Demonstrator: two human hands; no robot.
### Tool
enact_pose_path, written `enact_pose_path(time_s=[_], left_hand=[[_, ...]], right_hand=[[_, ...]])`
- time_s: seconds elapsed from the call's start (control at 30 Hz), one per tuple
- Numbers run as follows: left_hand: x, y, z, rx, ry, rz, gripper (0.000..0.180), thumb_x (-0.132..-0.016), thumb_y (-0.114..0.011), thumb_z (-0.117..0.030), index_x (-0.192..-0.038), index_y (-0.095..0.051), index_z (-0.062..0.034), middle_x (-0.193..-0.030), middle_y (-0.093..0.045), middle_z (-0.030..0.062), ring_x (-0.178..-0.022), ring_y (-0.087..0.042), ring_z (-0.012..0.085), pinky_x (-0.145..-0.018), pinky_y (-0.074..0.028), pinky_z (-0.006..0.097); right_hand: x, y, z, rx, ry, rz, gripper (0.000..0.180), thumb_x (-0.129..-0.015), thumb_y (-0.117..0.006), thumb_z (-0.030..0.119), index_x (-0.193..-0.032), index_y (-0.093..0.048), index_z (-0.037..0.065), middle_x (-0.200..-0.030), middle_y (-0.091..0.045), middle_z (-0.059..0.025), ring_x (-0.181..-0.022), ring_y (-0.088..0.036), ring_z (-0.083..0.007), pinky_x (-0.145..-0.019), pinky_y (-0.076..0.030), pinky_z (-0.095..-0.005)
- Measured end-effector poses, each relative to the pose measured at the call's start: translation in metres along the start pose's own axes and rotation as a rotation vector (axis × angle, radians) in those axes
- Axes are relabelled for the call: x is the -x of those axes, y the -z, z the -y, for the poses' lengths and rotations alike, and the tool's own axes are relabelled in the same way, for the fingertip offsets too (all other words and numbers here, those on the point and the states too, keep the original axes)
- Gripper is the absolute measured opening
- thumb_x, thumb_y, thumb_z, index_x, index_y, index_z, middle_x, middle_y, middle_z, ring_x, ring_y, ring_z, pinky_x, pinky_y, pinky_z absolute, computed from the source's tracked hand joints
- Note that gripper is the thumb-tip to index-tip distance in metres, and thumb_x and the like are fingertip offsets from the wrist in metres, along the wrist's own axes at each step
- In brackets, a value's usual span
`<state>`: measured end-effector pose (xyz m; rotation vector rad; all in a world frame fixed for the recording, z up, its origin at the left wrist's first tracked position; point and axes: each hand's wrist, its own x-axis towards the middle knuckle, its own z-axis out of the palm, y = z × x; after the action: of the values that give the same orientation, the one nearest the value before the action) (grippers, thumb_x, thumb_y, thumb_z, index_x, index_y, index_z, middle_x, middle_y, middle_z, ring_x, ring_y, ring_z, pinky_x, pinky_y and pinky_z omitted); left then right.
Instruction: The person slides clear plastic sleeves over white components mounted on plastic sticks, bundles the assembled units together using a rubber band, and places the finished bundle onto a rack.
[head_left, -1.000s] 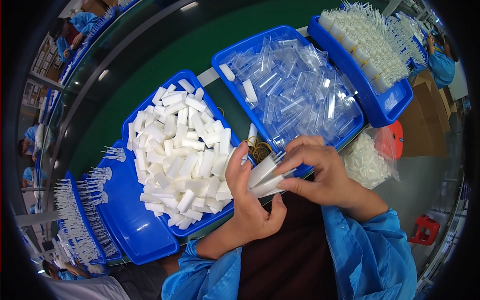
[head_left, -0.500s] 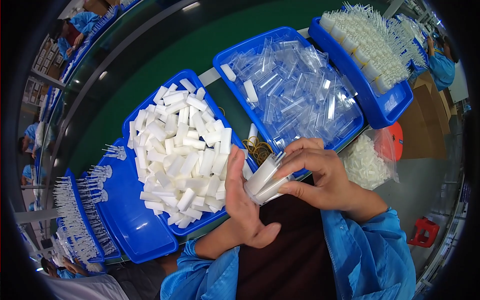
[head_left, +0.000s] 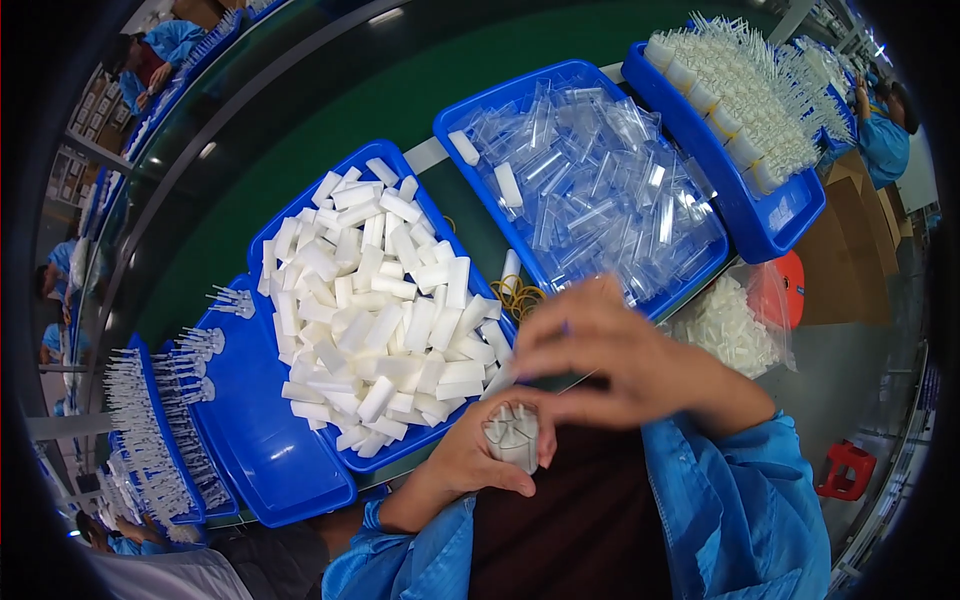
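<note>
My left hand (head_left: pixel 465 452) is curled round a bundle of white pieces in clear plastic (head_left: pixel 512 440), its segmented end facing up. Just above it, my right hand (head_left: pixel 610 365) is smeared by motion, so whether it holds anything cannot be made out. Beyond my left hand, a blue tray (head_left: pixel 258 245) is heaped with white, block-like pieces (head_left: pixel 375 310). Another blue tray (head_left: pixel 445 120), past my right hand, holds many clear plastic sleeves (head_left: pixel 600 180) and a couple of white pieces.
Yellow rubber bands (head_left: pixel 518 297) lie between the trays. At far right, a blue bin (head_left: pixel 780 215) carries bundled white stems. To the left sit a blue tray (head_left: pixel 270 440) and racks of thin white sticks (head_left: pixel 150 430). A bag of white pieces (head_left: pixel 735 325) and a red stool (head_left: pixel 848 470) are at right.
The bundle, earlier pinched in my right hand against my open left palm, is now upright in my left hand. My left fingers have closed round it, and my right hand has come off it.
</note>
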<state>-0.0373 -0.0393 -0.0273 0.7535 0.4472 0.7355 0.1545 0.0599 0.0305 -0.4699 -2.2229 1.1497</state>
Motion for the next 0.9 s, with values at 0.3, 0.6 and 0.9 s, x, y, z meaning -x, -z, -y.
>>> enact_pose_path(time_s=[0.3,0.6,0.9], left_hand=[[-0.007,-0.012,-0.005,0.144,-0.221,-0.263,0.039,-0.063,-0.072,0.007,-0.094,-0.051,-0.004,-0.081,-0.053,0.0039,-0.079,-0.051,0.013,-0.071,-0.041,0.025],[-0.008,-0.009,-0.012,0.13,-0.211,-0.42,0.024,-0.067,-0.067,0.006,-0.085,-0.054,-0.0028,-0.081,-0.055,0.005,-0.077,-0.055,0.0126,-0.069,-0.045,0.024],[-0.013,-0.007,-0.016,0.207,-0.295,-0.467,0.031,-0.064,-0.069,0.006,-0.088,-0.053,-0.0036,-0.093,-0.051,0.0098,-0.071,-0.057,0.0191,-0.052,-0.041,0.021]], right_hand=[[-0.037,-0.025,-0.054,0.972,-0.111,-0.016,0.017,-0.067,-0.065,0.014,-0.083,-0.065,0.007,-0.113,-0.051,-0.0082,-0.117,-0.039,-0.0286,-0.091,-0.026,-0.0475],[-0.045,-0.013,-0.053,0.876,-0.088,-0.103,0.007,-0.07,-0.064,0.016,-0.069,-0.068,0.01,-0.102,-0.058,-0.0063,-0.116,-0.04,-0.0297,-0.091,-0.025,-0.0482],[-0.049,0.017,-0.03,0.573,-0.245,-0.096,0.006,-0.071,-0.072,0.022,-0.074,-0.072,0.017,-0.108,-0.061,-0.0016,-0.117,-0.043,-0.0265,-0.093,-0.022,-0.0472]])
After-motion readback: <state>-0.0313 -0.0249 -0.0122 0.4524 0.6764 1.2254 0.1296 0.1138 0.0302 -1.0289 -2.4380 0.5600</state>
